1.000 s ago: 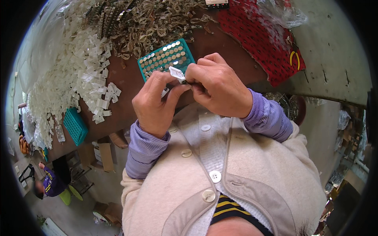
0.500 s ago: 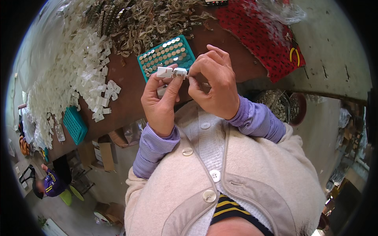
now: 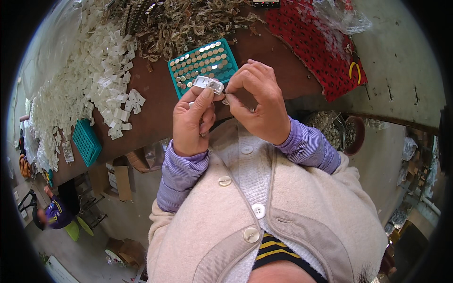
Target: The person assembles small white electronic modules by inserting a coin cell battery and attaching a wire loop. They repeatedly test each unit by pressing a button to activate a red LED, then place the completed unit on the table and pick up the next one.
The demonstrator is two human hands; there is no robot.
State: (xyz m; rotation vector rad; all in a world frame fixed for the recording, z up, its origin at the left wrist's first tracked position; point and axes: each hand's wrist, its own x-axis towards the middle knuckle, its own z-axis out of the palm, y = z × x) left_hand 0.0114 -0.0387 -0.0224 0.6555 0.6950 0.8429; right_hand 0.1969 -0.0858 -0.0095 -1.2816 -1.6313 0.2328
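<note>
Between the thumb and fingers of my left hand (image 3: 196, 118) is a small white plastic case (image 3: 207, 84), its lid flipped open to the left. Part of another white piece shows lower in the same palm. My right hand (image 3: 257, 101) pinches at the right end of the case; what sits between its fingertips is too small to make out. Just beyond both hands lies a teal tray (image 3: 230, 50) with rows of round silver coin cells (image 3: 198, 60). The tray's near edge is partly hidden by my hands.
A large heap of white plastic cases (image 3: 85, 70) covers the table's left. Bundles of tangled strips and wires (image 3: 188, 21) lie at the back. A second teal tray (image 3: 86, 143) stands by the left edge. Yellow-handled pliers (image 3: 354, 73) rest on red patterned cloth (image 3: 311, 47). Another person (image 3: 56, 212) sits lower left.
The case in my left hand has tilted, its right end dipping, and my left fingers have shifted around it. My right hand stays pinched at the case's right end.
</note>
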